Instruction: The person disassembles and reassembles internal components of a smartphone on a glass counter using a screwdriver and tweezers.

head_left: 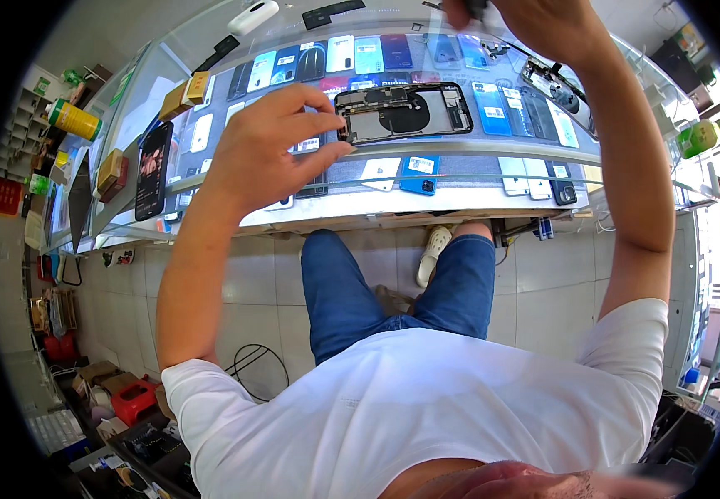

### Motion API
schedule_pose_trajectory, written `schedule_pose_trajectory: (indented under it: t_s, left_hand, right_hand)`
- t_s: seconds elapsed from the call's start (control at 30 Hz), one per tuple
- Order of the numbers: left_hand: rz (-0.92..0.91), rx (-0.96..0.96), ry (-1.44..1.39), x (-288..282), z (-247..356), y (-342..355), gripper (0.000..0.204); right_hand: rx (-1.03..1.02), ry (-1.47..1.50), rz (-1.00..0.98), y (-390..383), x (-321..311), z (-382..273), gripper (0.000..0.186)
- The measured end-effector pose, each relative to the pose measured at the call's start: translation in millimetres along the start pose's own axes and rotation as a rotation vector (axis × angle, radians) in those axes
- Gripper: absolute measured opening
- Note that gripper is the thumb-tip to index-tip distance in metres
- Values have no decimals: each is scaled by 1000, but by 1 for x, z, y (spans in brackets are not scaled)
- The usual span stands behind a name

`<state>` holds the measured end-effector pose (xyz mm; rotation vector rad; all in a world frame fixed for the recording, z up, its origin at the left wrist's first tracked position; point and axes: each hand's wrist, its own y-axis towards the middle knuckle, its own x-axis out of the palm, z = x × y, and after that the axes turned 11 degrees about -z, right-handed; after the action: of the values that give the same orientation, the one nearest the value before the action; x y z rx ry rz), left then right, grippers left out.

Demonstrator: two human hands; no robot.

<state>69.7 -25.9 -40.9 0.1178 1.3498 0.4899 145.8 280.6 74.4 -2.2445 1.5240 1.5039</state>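
Observation:
An opened phone, its inner boards and a round black coil patch exposed, lies on the glass counter top. My left hand grips its left end between thumb and fingers. Farther back on the right, my right hand is raised over the counter, partly cut off by the upper edge. Its fingers are closed on a small dark object, too blurred and cropped to name. Another dismantled phone housing rests on the glass beneath my right forearm.
Rows of phones show through the glass counter. At left, a lit phone leans near small boxes and a yellow-green can. A white rounded object and black strips lie at the back.

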Motion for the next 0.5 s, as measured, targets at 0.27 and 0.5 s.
schedule_pose_trajectory:
  t_s: [0.27, 0.5]
  left_hand:
    - [-258, 99, 3, -14, -23, 75, 29]
    - [-232, 126, -146, 4, -36, 81, 27]
  right_hand:
    - [92, -367, -351, -65, 33, 51, 12]
    - [-49, -480, -231, -75, 53, 64, 21]
